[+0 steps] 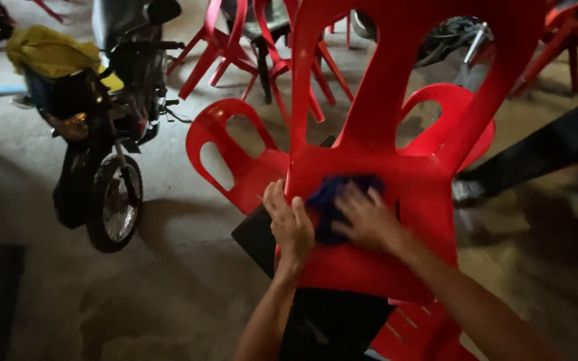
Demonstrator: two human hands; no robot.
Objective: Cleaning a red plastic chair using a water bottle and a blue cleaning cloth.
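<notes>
A red plastic chair [396, 100] stands close in front of me, its backrest and seat filling the middle of the head view. My left hand [290, 224] grips the left edge of the chair's seat. My right hand [369, 217] presses a dark blue cloth [329, 200] flat against the red seat surface, fingers spread over it. Both forearms reach up from the bottom of the frame.
A motorcycle [105, 147] with a yellow bundle [48, 50] on it is parked at the left on the concrete floor. More red plastic chairs [235, 154] stand behind and at the back. A dark-trousered leg of another person [543, 150] stretches in from the right.
</notes>
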